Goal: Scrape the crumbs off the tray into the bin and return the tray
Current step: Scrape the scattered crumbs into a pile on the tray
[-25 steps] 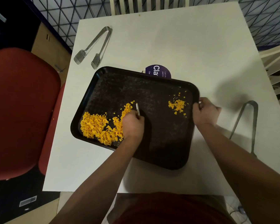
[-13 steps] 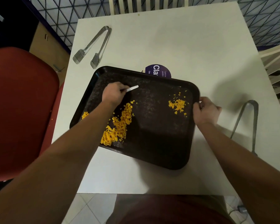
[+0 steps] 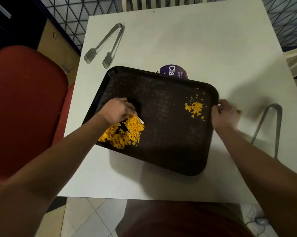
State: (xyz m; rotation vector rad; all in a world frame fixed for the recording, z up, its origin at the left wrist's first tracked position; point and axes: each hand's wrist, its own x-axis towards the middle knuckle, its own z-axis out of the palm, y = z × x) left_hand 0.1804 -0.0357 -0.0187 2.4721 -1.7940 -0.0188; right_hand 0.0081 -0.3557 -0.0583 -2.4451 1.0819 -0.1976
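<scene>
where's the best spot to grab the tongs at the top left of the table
Take the tongs by the two arms midway along, with a grip closing across them from above. They lie flat on the table, arms splayed, joined end away from the person and flat toothed tips nearest the tray; squeezing mid-arm probably closes them without slipping.

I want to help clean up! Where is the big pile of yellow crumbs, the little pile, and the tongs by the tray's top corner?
big pile (image 3: 125, 134), head view, middle of the heap.
little pile (image 3: 195, 108), head view, its thickest part.
tongs (image 3: 108, 41), head view, one metal arm.
</scene>
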